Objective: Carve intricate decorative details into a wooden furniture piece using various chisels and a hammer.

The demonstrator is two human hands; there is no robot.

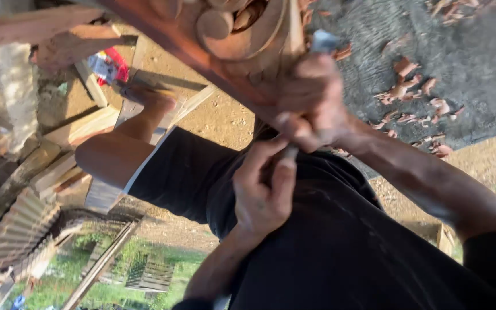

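Note:
A reddish-brown carved wood piece (pixel 225 34) with round scroll shapes runs across the top. My right hand (pixel 311 103) is closed around a metal chisel (pixel 324 41), whose pale blade end sticks out above the fist against the carving. My left hand (pixel 262 189) sits just below, with its fingers pinched on the tool's lower end (pixel 290 152). Both of my forearms come in from the bottom and right. Most of the tool is hidden inside the two hands.
Another person in a black shirt (pixel 202 178) leans across the middle, one hand (pixel 150 97) resting on pale planks (pixel 87 123). Red wood chips (pixel 409 86) lie scattered on grey ground. Stacked timber and corrugated sheeting (pixel 18 229) are at the left.

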